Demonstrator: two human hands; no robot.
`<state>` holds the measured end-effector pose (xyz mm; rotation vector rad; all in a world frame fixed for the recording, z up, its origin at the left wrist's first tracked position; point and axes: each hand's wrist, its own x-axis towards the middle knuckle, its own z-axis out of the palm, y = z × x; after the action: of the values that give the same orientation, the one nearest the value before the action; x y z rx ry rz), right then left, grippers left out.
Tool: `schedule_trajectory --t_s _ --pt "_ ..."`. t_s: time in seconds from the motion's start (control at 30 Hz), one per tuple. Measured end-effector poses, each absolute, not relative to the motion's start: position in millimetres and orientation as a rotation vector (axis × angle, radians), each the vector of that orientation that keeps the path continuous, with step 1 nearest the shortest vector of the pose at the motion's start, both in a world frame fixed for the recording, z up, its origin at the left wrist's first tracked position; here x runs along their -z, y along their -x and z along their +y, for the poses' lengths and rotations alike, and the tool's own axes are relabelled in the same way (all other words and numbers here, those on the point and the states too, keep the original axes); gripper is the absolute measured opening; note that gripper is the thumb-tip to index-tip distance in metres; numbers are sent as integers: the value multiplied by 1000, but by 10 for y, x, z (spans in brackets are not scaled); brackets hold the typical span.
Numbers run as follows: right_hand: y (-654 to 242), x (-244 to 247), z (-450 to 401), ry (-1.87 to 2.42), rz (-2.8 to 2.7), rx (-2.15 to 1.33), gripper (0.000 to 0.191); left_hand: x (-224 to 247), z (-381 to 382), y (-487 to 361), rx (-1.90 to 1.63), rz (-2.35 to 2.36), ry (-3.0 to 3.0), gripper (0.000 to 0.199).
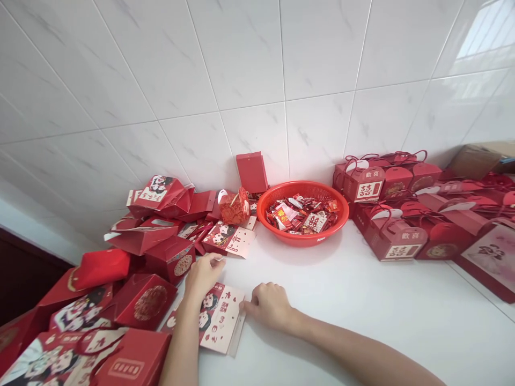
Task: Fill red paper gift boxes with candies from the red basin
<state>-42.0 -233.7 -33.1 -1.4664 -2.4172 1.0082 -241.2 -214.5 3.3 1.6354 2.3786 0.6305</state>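
Note:
A flat red and cream printed box point(219, 319) with cartoon figures lies on the white table. My right hand point(270, 304) is closed at its right edge, thumb against the cream side. Over the box's upper left reaches my left hand point(206, 273), its fingers pinched around something small and pale at the fingertips that I cannot make out. Just beyond it lies another printed box point(229, 238), beside a small red ornate box point(234, 206). Part of the nearer box is hidden under my left forearm.
A red plastic basket point(303, 238) of wrapped sweets stands near the tiled wall. Red boxes point(161, 300) pile up on the left. Rows of handled red boxes point(396, 236) fill the right side, with a cardboard box point(477, 161) behind.

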Motion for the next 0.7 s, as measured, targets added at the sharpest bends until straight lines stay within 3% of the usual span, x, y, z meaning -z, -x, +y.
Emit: schedule_trajectory --t_s 0.13,0.37,0.57,0.7 --pt "469 410 -2418 1380 -2253 -1145 11 -67 -2095 2355 -658 2409 -1591 26" --pt "340 284 -2174 1330 -1934 -1208 14 -193 -2088 2247 -791 2220 -1622 30" --pt "-153 -489 -1810 1280 -2041 -620 11 -359 -2020 1951 -1311 1760 -1723 42" --pt "-287 -803 -1769 1199 -2147 -354 18 -501 -1955 1624 -1429 1407 -1739 48"
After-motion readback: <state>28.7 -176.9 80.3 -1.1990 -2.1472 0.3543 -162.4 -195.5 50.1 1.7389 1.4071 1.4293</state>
